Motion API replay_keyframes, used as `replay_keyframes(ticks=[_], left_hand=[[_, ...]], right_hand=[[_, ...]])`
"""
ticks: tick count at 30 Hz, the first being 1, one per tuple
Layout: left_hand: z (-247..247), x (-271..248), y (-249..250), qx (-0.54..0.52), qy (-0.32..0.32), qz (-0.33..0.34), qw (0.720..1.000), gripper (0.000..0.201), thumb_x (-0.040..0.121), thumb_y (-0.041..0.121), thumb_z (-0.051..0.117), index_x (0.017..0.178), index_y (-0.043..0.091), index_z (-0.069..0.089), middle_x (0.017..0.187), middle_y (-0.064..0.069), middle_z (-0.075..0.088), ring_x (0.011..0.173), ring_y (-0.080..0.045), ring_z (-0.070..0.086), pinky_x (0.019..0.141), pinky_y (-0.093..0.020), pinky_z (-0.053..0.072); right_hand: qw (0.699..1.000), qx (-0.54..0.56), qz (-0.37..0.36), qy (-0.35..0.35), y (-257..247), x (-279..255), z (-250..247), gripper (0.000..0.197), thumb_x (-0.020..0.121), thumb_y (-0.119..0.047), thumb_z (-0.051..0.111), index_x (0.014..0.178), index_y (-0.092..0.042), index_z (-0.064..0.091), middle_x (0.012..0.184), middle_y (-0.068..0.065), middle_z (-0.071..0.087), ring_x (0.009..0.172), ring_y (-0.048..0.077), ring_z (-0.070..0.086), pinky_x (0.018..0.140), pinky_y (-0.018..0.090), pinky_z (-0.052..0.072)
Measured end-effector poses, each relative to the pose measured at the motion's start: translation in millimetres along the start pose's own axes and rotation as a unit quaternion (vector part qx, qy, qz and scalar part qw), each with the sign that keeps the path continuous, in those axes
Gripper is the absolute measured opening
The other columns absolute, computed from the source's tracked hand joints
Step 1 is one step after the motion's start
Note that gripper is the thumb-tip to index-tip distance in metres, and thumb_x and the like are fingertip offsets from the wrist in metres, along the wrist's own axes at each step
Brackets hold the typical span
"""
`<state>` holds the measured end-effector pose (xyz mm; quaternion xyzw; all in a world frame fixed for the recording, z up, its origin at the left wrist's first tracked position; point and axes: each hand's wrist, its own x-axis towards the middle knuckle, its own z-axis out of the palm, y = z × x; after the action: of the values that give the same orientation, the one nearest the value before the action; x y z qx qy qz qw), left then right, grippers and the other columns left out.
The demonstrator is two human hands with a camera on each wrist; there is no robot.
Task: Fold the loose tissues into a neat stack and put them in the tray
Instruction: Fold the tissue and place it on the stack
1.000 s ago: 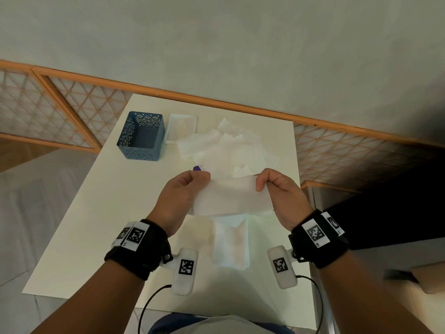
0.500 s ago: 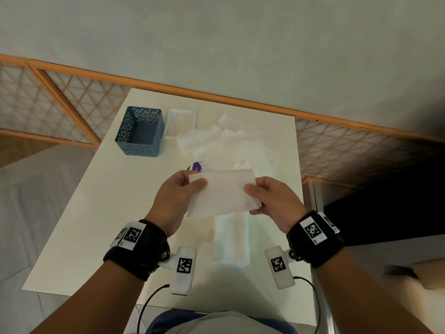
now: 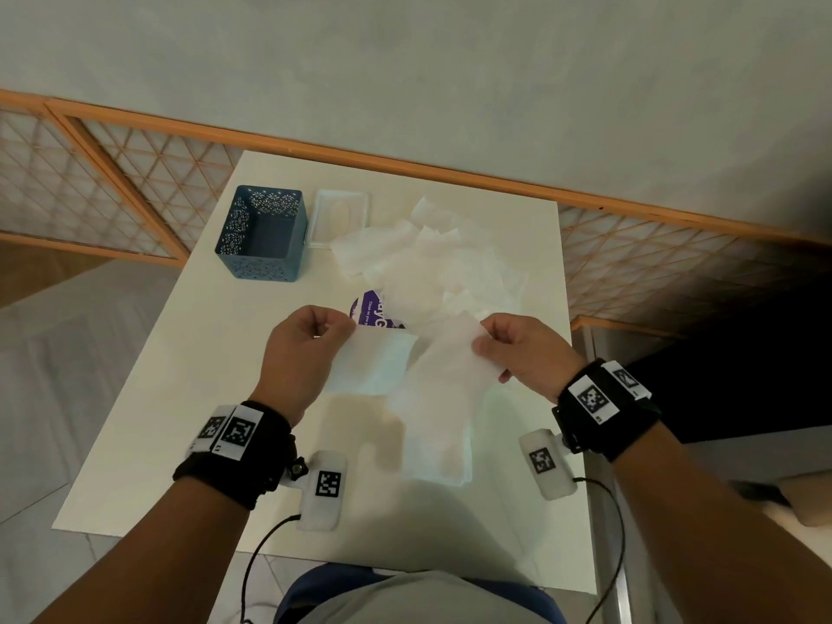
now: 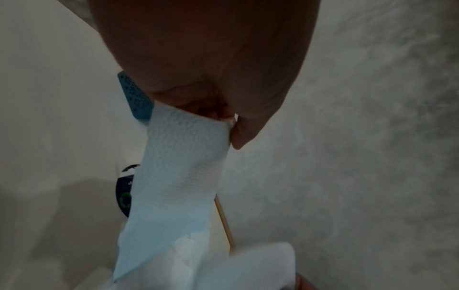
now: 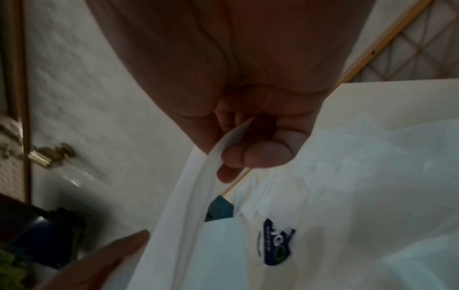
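My left hand (image 3: 337,328) pinches the top corner of a white tissue (image 3: 376,364) above the table's middle. My right hand (image 3: 484,344) pinches a second white flap (image 3: 450,367) beside it. I cannot tell whether these are one sheet or two. The left wrist view shows thumb and finger of the left hand (image 4: 228,121) nipping the embossed tissue (image 4: 181,157), which hangs down. In the right wrist view the right hand (image 5: 223,149) grips a tissue edge (image 5: 188,196). Below the hands a folded stack (image 3: 436,452) lies on the table. Loose tissues (image 3: 432,263) are heaped further back.
A blue perforated basket (image 3: 261,236) stands at the back left of the white table (image 3: 180,398). A shallow white tray (image 3: 342,218) lies next to it. A purple packet (image 3: 371,313) peeks from under the loose heap. An orange lattice railing (image 3: 112,195) runs behind.
My hands have moved apart. The tissue they held together as one flat piece now shows as two flaps, one in each hand, hanging lower over the folded stack.
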<state>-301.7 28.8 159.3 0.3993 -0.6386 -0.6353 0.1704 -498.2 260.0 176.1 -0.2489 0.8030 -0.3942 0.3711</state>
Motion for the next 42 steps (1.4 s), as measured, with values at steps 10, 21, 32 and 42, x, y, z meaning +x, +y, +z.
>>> replay_keyframes(ticks=[10,21,32,42], left_hand=[[-7.2,-3.2,-22.9,0.07,-0.024,-0.036,0.997,0.023,0.078,0.038,0.081,0.1,0.037,0.074,0.099,-0.012,0.067,0.083,-0.016,0.063,0.077,-0.033,0.049],[4.4,-5.0,-19.5,0.08,-0.04,-0.036,0.995,0.019,0.092,0.023,0.079,0.108,0.03,0.071,0.107,-0.011,0.071,0.079,-0.015,0.063,0.073,-0.029,0.05],[-2.1,-2.1,-5.1,0.071,-0.02,-0.031,0.997,0.016,0.095,0.02,0.076,0.107,0.029,0.071,0.106,-0.002,0.071,0.078,-0.014,0.061,0.073,-0.028,0.051],[12.0,-20.9,19.8,-0.031,-0.132,-0.06,0.989,0.02,0.093,0.014,0.078,0.11,0.022,0.073,0.112,-0.006,0.077,0.088,-0.019,0.071,0.078,-0.03,0.056]], right_hand=[[0.935,-0.31,0.034,-0.171,36.3,48.5,41.1,0.005,0.1,-0.02,0.061,0.1,-0.015,0.063,0.086,-0.003,0.059,0.076,0.016,0.056,0.06,0.022,0.036],[0.929,-0.332,0.037,-0.16,66.7,82.4,74.5,0.029,0.099,-0.022,0.062,0.126,-0.014,0.061,0.11,-0.004,0.054,0.098,0.018,0.051,0.083,0.026,0.037],[0.944,-0.311,0.061,-0.09,75.8,74.5,73.8,0.021,0.094,-0.04,0.067,0.099,-0.022,0.056,0.088,-0.006,0.06,0.082,0.023,0.062,0.072,0.033,0.052],[0.988,-0.147,0.014,0.046,37.5,53.9,37.8,0.02,0.098,-0.048,0.061,0.103,-0.029,0.066,0.112,-0.007,0.065,0.096,0.014,0.063,0.089,0.031,0.05]])
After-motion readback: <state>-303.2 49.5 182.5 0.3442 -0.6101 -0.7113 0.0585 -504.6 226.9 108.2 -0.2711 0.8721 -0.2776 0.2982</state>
